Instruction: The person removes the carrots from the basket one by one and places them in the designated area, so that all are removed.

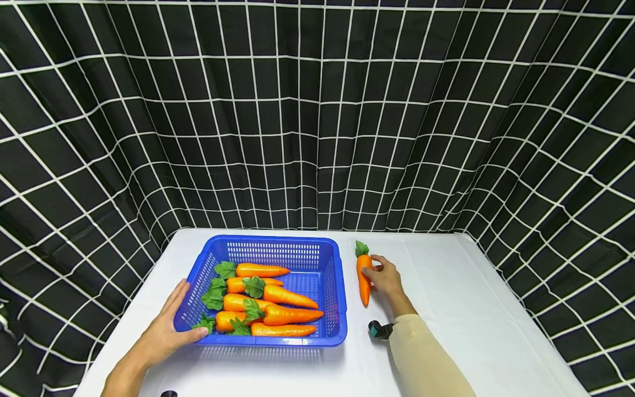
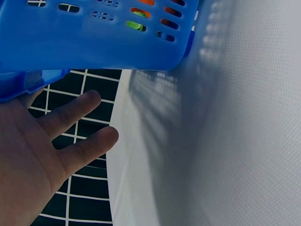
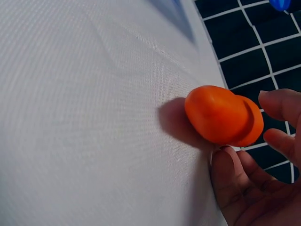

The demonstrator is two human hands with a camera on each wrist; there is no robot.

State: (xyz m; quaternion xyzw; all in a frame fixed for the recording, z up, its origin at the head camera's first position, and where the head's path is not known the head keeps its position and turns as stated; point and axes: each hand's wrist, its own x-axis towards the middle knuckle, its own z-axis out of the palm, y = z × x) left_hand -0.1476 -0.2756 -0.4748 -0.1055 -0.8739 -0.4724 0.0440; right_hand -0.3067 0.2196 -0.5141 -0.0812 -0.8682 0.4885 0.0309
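Note:
Several orange carrots with green leaf tops (image 1: 290, 296) lie in a blue plastic basket (image 1: 342, 286), their tips pointing right. My left hand (image 1: 166, 325) rests at the basket's front left corner, thumb along the front rim and fingers stretched along the outer left side. In the left wrist view two fingers (image 2: 80, 150) are straight and spread, free of the basket wall. To the right of the basket, a single carrot (image 1: 364, 275) lies on the white table, leaves away from me. My right hand (image 1: 389, 278) is around its right side; a gap shows by the upper fingertips (image 3: 277, 103).
A white cloth covers the table (image 1: 446, 286). Black curtains with a white grid (image 1: 317, 110) hang behind it and along both sides. A small dark camera (image 1: 381, 330) is strapped at my right wrist, close over the table.

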